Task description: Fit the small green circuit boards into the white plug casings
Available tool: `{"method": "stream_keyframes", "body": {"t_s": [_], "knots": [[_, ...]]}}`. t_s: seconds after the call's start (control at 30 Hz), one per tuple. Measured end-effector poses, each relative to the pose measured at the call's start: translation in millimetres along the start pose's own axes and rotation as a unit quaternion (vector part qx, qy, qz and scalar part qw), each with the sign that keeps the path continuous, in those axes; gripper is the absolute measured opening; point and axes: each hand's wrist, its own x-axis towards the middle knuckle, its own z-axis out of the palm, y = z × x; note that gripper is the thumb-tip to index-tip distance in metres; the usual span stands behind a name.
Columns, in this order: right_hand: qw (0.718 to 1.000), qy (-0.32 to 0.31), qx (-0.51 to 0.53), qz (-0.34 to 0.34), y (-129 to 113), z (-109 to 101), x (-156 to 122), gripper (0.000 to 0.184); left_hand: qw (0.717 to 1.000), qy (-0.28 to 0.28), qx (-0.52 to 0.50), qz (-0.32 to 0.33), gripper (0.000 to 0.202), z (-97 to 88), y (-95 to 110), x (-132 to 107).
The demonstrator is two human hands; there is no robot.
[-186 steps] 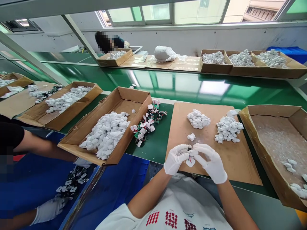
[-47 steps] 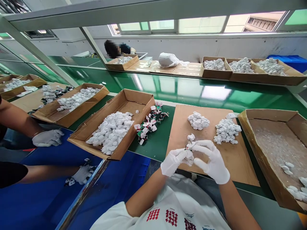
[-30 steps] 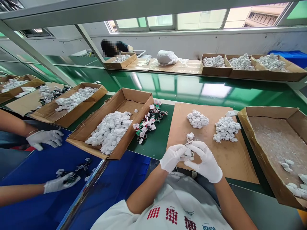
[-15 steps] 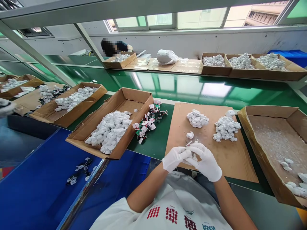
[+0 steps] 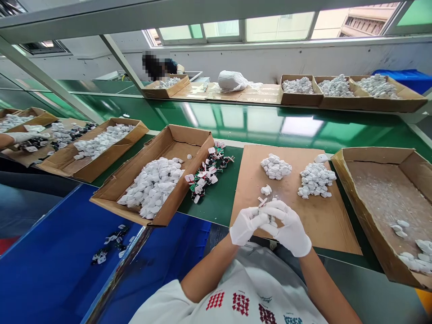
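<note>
My left hand [image 5: 248, 225] and my right hand [image 5: 286, 228], both in white gloves, meet over the front of a cardboard sheet [image 5: 280, 153]. Their fingers are closed together around a small white part [image 5: 272, 219], mostly hidden by the gloves; a thin pale piece sticks up at the left fingertips. Just beyond the fingers lies a small white clump [image 5: 266, 190]. Farther back on the sheet are two piles of small white plastic pieces, a left pile [image 5: 276, 167] and a right pile [image 5: 316, 181].
Left of the sheet lies a heap of green circuit boards with white pieces [image 5: 204, 175], beside a cardboard box [image 5: 189, 131] of white pieces. A shallower box [image 5: 374, 155] stands at right. Dark parts [image 5: 114, 240] lie in the blue area below. A co-worker's gloved hand [image 5: 25, 136] is at far left.
My hands stay together, with the fingers shifting slightly around the small part. At far left, the co-worker's hand has moved over dark parts. The view has shifted a little.
</note>
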Motion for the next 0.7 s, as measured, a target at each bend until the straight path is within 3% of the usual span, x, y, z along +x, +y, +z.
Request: {"method": "stream_keyframes", "body": {"t_s": [0.13, 0.23, 0.37, 0.53, 0.7], "knots": [[0.980, 0.166, -0.090, 0.060, -7, 21, -10, 0.040, 0.987, 0.119, -0.056, 0.091, 0.041, 8.7, -10, 2], [0.957, 0.243, -0.150, 0.040, -10, 35, -18, 0.042, 0.976, 0.160, -0.069, 0.134, 0.045, 15.5, -18, 0], [0.955, 0.232, -0.183, -0.001, -10, 38, -22, 0.040, 0.971, 0.180, -0.072, 0.138, 0.047, 19.5, -19, -3], [0.970, 0.172, -0.159, -0.069, -9, 23, -13, 0.047, 0.974, 0.187, -0.031, 0.123, 0.046, 14.3, -13, -6], [0.992, 0.101, -0.071, -0.010, -14, 13, -7, 0.036, 0.973, 0.184, 0.011, 0.139, 0.046, 6.6, -13, -4]]}}
